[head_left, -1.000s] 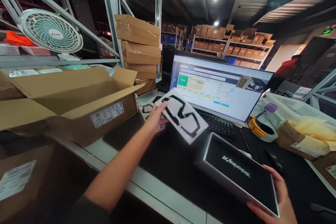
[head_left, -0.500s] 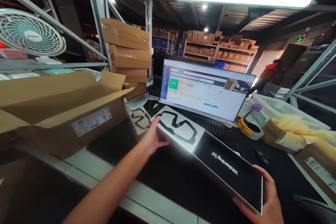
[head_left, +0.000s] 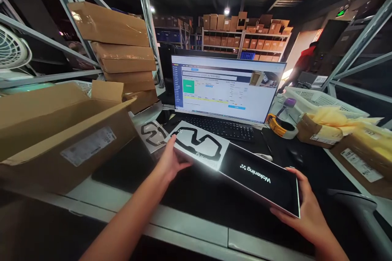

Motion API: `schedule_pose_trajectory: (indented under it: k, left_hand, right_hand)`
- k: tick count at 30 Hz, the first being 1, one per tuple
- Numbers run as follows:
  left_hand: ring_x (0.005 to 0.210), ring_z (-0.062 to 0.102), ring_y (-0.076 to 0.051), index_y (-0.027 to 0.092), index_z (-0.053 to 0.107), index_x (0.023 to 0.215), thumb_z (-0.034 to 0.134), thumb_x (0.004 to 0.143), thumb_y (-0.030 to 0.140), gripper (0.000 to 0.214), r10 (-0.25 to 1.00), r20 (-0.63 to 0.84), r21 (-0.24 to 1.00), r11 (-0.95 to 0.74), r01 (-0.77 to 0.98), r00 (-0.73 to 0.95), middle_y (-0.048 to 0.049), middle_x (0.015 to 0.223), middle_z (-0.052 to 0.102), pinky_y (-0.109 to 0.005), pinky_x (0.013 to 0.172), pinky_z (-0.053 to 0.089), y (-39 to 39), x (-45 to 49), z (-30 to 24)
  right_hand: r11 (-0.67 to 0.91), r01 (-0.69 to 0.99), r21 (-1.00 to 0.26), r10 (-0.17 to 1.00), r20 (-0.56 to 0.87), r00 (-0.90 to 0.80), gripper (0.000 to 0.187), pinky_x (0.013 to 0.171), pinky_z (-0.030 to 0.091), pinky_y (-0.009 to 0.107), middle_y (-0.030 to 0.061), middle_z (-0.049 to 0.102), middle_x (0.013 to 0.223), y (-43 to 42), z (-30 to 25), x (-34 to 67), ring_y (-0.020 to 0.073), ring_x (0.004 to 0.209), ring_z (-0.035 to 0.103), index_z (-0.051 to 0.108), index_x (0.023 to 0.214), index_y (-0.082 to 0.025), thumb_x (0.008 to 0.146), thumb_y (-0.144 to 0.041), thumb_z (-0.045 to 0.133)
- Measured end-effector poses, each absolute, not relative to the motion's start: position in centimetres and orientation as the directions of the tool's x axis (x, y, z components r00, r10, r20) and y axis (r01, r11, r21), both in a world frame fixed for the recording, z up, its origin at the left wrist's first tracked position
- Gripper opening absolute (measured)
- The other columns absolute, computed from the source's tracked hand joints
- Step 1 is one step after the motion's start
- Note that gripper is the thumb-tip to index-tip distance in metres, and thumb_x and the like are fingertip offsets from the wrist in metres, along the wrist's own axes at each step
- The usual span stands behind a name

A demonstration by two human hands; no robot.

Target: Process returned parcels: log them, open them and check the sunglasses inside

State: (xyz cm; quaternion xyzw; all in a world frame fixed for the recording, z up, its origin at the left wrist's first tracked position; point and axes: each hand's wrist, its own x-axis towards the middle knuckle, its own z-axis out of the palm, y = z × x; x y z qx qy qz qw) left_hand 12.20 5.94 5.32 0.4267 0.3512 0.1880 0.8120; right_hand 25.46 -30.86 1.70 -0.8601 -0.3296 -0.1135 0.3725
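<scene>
My left hand (head_left: pixel 168 162) grips the near corner of a white flat box (head_left: pixel 199 147) printed with a black outline shape. My right hand (head_left: pixel 303 206) holds the near right end of a black flat box (head_left: pixel 260 177) with white lettering. The two boxes meet end to end just above the dark desk mat (head_left: pixel 196 200), in front of the keyboard (head_left: pixel 223 128). A second white box with the same print (head_left: pixel 152 133) lies on the desk to the left of my left hand.
A lit monitor (head_left: pixel 226 89) stands behind the keyboard. An open cardboard carton (head_left: pixel 58 130) fills the left, with stacked cartons (head_left: pixel 119 53) behind it. At right lie a yellow tape roll (head_left: pixel 281 127), a white basket (head_left: pixel 321 100) and padded parcels (head_left: pixel 346 138). A person in red (head_left: pixel 303 63) stands far back.
My left hand has lowered the white box from in front of the monitor down to the desk. My right hand has brought the black box up against its end.
</scene>
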Motion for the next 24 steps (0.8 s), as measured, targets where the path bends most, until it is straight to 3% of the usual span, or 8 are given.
schedule_pose_trajectory:
  k: [5,8,13,16,18,21,24]
  left_hand:
    - [0.101,0.065,-0.026,0.029,0.058,0.126,0.046,0.094,0.062,0.048,0.637,-0.369,0.850,0.527,-0.033,0.677,-0.0097,0.122,0.066,-0.040,0.074,0.059,5.4,11.7,4.8]
    - [0.108,0.064,-0.026,0.029,0.057,0.127,0.047,0.095,0.059,0.044,0.628,-0.308,0.866,0.495,-0.062,0.715,-0.0085,0.127,0.065,-0.041,0.078,0.060,4.0,11.5,4.2]
    - [0.123,0.059,-0.026,0.033,0.044,0.130,0.059,0.091,0.054,0.047,0.543,-0.287,0.861,0.508,-0.037,0.789,-0.0073,0.140,0.056,-0.044,0.089,0.060,-2.3,11.6,1.7]
    - [0.128,0.056,-0.027,0.035,0.034,0.129,0.068,0.083,0.060,0.063,0.573,-0.282,0.882,0.470,-0.027,0.769,-0.0083,0.149,0.046,-0.044,0.089,0.061,-5.9,11.7,0.2]
    - [0.132,0.053,-0.028,0.035,0.027,0.133,0.069,0.079,0.064,0.074,0.595,-0.233,0.912,0.408,-0.040,0.769,-0.0110,0.153,0.040,-0.045,0.093,0.059,-7.0,11.8,0.0]
    - [0.136,0.049,-0.029,0.032,0.020,0.142,0.074,0.073,0.068,0.095,0.598,-0.038,0.947,0.277,-0.162,0.800,-0.0154,0.152,0.041,-0.045,0.106,0.051,-6.9,11.7,0.4]
    - [0.132,0.054,-0.032,0.036,0.009,0.152,0.081,0.065,0.065,0.117,0.559,0.125,0.945,0.185,-0.270,0.820,-0.0146,0.146,0.050,-0.048,0.109,0.049,-6.7,10.9,0.4]
  right_hand:
    - [-0.464,0.664,-0.587,0.489,0.455,0.744,0.097,0.093,0.051,0.041,0.0105,0.052,0.133,-30.2,1.0,25.2,0.0314,0.113,0.060,0.035,0.142,-0.026,0.061,-0.053,0.082]
    - [-0.434,0.681,-0.590,0.485,0.484,0.729,0.108,0.103,0.046,0.049,0.0140,0.047,0.142,-28.7,-0.2,24.6,0.0370,0.126,0.054,0.028,0.150,-0.026,0.062,-0.056,0.082]
    - [-0.218,0.676,-0.704,0.524,0.500,0.690,0.156,0.115,0.032,0.061,0.0233,0.015,0.163,-25.9,-2.5,23.1,0.0438,0.148,0.026,-0.018,0.158,-0.023,0.050,-0.074,0.083]
    - [-0.089,0.661,-0.745,0.529,0.527,0.665,0.152,0.116,0.031,0.062,0.0239,-0.001,0.166,-25.2,-2.9,22.4,0.0412,0.151,0.020,-0.030,0.153,-0.025,0.059,-0.073,0.080]
    - [-0.116,0.604,-0.788,0.508,0.476,0.718,0.140,0.116,0.030,0.061,0.0220,0.004,0.166,-25.3,-2.6,22.3,0.0378,0.151,0.022,-0.028,0.154,-0.027,0.070,-0.062,0.078]
    - [-0.154,0.432,-0.889,0.431,0.333,0.839,0.131,0.115,0.033,0.061,0.0185,0.022,0.163,-25.8,-1.7,22.4,0.0355,0.148,0.031,-0.017,0.158,-0.030,0.072,-0.058,0.078]
    - [0.050,0.252,-0.966,0.499,0.243,0.832,0.129,0.106,0.045,0.057,0.0188,0.032,0.160,-26.0,-1.2,22.5,0.0351,0.138,0.048,-0.014,0.159,-0.032,0.070,-0.071,0.072]
